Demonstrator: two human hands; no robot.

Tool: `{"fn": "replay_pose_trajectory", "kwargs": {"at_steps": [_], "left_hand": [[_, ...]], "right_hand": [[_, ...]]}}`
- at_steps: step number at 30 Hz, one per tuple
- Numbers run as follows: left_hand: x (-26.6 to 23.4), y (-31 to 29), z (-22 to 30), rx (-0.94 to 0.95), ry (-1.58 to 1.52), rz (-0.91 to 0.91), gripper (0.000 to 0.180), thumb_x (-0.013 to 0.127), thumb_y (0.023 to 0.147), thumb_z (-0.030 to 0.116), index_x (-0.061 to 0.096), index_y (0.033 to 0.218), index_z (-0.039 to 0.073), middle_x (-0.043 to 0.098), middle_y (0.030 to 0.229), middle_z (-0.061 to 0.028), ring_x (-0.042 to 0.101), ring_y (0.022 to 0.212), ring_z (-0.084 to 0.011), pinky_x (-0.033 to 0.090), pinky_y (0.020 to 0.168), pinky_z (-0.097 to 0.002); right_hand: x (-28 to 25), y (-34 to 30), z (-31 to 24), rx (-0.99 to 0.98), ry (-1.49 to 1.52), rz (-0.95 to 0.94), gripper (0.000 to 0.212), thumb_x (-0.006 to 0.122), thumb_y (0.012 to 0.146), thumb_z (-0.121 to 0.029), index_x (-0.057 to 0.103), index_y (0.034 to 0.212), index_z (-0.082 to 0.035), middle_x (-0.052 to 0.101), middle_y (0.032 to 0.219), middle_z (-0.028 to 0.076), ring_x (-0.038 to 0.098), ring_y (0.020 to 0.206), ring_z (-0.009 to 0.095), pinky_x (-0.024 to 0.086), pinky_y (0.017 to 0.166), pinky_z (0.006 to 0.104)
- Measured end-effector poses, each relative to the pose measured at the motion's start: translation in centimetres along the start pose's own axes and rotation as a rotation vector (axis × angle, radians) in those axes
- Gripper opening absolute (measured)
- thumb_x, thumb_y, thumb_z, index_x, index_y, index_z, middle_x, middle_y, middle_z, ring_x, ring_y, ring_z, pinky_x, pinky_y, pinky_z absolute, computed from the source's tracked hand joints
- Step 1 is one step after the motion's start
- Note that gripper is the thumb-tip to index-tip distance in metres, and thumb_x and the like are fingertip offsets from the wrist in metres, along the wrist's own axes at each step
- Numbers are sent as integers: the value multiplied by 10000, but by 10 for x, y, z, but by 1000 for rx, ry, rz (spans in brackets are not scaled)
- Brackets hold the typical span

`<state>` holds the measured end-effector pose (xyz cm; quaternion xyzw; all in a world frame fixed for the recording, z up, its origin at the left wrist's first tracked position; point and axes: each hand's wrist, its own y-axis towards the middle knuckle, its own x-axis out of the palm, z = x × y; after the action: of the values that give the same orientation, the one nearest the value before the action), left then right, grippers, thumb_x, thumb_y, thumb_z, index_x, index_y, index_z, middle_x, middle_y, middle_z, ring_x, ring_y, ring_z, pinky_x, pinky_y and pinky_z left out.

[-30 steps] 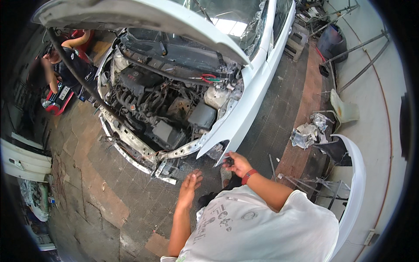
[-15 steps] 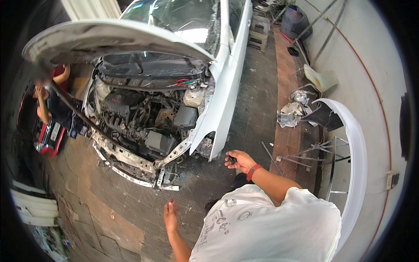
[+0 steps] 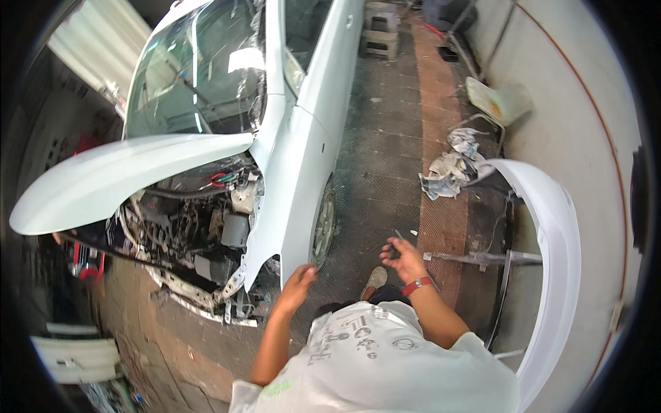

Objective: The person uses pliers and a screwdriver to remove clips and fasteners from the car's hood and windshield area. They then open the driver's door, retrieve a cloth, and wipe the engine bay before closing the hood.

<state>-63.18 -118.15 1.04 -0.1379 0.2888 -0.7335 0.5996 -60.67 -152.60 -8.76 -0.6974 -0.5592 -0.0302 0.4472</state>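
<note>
The right hand (image 3: 401,259) is half curled, palm up, around something small and dark; a thin rod-like tip (image 3: 398,235) sticks up from it, too small to identify. A red band circles that wrist. The left hand (image 3: 297,283) hangs open with loose fingers, holding nothing, close to the car's front corner (image 3: 265,265).

Just beyond the left hand is the front wheel (image 3: 322,226) of a white car (image 3: 303,138). The front bumper is off, leaving bare metal edges, wires and brackets (image 3: 206,292) exposed low at the nose. The hood (image 3: 117,182) is raised over an open engine bay (image 3: 200,227).

Judging from this, the left hand could catch on the sharp stripped edges at that corner, since it hangs so near them. The small item in the right hand looks loosely held and could drop onto the dark ridged floor (image 3: 385,151), where it would be hard to find.

To the right, a detached white bumper (image 3: 551,234) curves over a metal stand (image 3: 482,259), narrowing the way between it and the car. Farther off lie crumpled rags (image 3: 447,168) and a pale chair (image 3: 499,103) by the wall. Something red (image 3: 86,258) shows beneath the hood at left.
</note>
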Motion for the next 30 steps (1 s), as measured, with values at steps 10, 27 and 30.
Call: {"fn": "replay_pose_trajectory", "kwargs": {"at_steps": [10,27,30], "left_hand": [[104,152,130,123,238,-267,589,529,1104,433,499,1521,19,586,1490,-189,536,1405,-300,405,1176,-391],[145,591,448,214,136,-332,549,537,1112,387,513,1489,-11,581,1488,-189,532,1414,-304,416,1165,-402],[138,652,523,218,178,-276,542,535,1112,390,522,1489,1,581,1490,-189,537,1409,-309,413,1173,-415]], "right_hand": [[-71,86,-190,-235,167,148,273,633,1061,-281,631,1226,-63,691,1052,101,677,928,255,589,751,378],[-22,369,-413,-146,196,395,268,624,1062,-277,636,1225,-66,706,1013,108,705,853,278,593,738,404],[-19,414,-480,-243,217,399,303,644,1050,-293,631,1253,-69,707,1028,106,707,858,274,594,740,396]]}}
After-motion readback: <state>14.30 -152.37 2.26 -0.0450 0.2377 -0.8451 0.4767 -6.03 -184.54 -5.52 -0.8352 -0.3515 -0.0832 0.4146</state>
